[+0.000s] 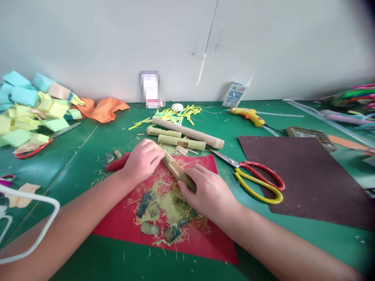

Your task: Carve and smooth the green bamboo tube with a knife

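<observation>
A bamboo tube with a rectangular slot cut in its top is held slantwise above a red sheet. My left hand is closed on its far end, and my right hand wraps round its near end. Shavings and several dark scraps lie on the sheet below. Just beyond are a slotted bamboo piece, a shorter bamboo piece and a longer wooden rod. A red tool handle, partly covered, sits beside my left wrist.
Scissors with red and yellow handles rest right of my right hand, partly on a dark brown sheet. A yellow glue gun lies behind. Folded papers and red-handled scissors are left; a white frame stands front left.
</observation>
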Tool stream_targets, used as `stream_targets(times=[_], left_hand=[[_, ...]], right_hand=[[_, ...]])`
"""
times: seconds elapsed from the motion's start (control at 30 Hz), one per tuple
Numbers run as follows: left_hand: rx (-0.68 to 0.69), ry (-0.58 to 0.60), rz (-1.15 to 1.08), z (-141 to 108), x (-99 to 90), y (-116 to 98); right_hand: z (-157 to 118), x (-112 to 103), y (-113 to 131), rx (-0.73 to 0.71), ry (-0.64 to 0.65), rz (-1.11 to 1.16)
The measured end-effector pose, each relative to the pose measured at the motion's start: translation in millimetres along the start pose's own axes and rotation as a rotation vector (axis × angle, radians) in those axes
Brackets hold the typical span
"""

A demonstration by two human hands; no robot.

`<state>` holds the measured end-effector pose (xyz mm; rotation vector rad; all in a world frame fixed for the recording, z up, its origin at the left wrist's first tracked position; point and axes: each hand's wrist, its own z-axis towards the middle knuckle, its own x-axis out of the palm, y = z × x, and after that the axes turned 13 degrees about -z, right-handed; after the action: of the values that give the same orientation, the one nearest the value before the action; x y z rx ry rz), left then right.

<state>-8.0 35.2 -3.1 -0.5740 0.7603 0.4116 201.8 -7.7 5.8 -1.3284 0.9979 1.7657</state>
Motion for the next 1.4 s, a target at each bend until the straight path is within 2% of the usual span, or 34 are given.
stream_targets(times=[0.07,0.17,0.3,0.4,0.53,0.63,0.77,0.9,1.03,1.13,1.27,1.4], left_hand=[[-0.013,-0.011,0.011,-0.5,-0.1,0.6],[0.008,0.049,-0.018,-0.7,-0.1,1.6],[-0.008,-0.033,0.005,0.3,0.1,2.5],[0.017,0.04,-0.013,1.2,1.1,-0.6],[0.011,-0.003,-0.001,2.1,2.0,-2.4],[0.017,0.032,-0.011,1.7,2.4,-0.7],[-0.015,-0.045,0.015,0.5,2.5,0.8],[0.02,0.028,-0.025,-0.5,2.4,-1.7],[-0.008,-0.025,-0.017,-0.7,1.8,-2.3],[-0.001,0.028,-0.049,-1.1,1.7,-2.2],[-0.017,-0.045,-0.031,-0.8,1.8,-0.2],[0.026,0.02,-0.048,-0.2,2.4,0.1]], right_hand=[[0.2,-0.2,-0.1,0.001,0.008,0.006],[0.2,-0.8,-0.2,-0.004,0.016,0.003],[0.2,-0.5,-0.5,0.008,0.011,-0.002],[0.6,0.2,-0.7,0.009,0.018,-0.002],[0.7,0.8,-1.1,0.025,0.015,0.005],[0.6,1.2,-1.4,0.016,0.022,0.019],[0.8,1.5,-1.2,0.023,0.015,0.032],[0.5,1.1,-0.6,0.017,0.024,0.034],[0.2,1.5,-0.8,0.029,0.017,0.026],[0.6,2.1,-0.9,0.025,0.02,0.032],[0.8,1.9,-0.9,0.037,0.016,0.04],[-0.1,1.8,-1.5,0.027,0.018,0.055]])
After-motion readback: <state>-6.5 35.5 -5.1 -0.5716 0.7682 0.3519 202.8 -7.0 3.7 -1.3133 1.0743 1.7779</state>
